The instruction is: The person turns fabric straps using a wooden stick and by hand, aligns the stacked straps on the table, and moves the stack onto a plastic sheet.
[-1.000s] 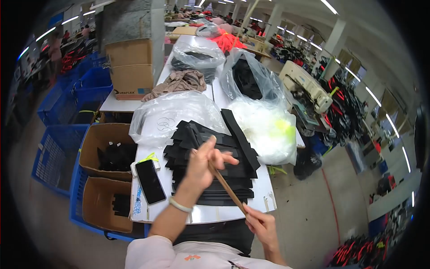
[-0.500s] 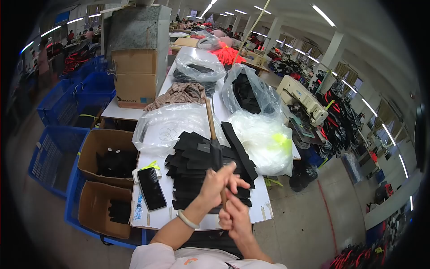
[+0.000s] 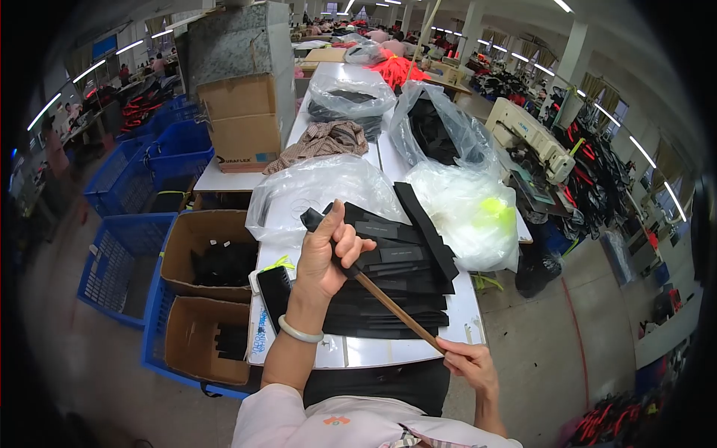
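A wooden stick (image 3: pixel 396 310) slants across the front of the white table, over a spread of black fabric pieces (image 3: pixel 388 254). My left hand (image 3: pixel 326 254), with a pale bangle (image 3: pixel 300 330) at its wrist, is wrapped round a black piece (image 3: pixel 314 219) at the stick's upper left end. The stick's lower right end is pinched in my right hand (image 3: pixel 467 360). A longer black strip (image 3: pixel 426 231) lies at the right of the spread. The phone (image 3: pixel 274 295) is partly hidden behind my left forearm.
Cardboard boxes (image 3: pixel 179 328) with black pieces stand left of the table (image 3: pixel 478 321), near blue crates (image 3: pixel 112 257). Clear plastic bags (image 3: pixel 459 216) lie on the table's right and middle. A sewing machine (image 3: pixel 530 138) stands at the right. Distant people are at the back.
The stick has turned from near upright to a slant. My hands have moved apart, the left up and leftward, the right rightward. The whole view has shifted slightly.
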Action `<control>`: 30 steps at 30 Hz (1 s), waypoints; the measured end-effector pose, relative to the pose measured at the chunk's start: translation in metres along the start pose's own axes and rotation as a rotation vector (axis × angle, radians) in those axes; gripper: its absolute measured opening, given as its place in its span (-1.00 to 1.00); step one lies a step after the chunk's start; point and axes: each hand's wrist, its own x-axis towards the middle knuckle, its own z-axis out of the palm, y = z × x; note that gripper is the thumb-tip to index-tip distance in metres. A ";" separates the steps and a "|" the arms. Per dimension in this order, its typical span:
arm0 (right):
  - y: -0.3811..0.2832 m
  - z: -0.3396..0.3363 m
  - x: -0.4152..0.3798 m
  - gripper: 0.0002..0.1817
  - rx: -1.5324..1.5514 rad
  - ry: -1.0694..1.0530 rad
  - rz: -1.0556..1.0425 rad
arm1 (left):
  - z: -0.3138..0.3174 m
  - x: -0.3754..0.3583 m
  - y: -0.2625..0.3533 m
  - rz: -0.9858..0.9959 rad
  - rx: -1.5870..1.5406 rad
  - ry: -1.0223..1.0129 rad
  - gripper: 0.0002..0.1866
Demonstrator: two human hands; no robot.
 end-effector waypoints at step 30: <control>0.049 0.048 -0.013 -0.77 0.672 0.188 0.381 | -0.024 -0.003 -0.162 0.349 0.803 0.479 -0.59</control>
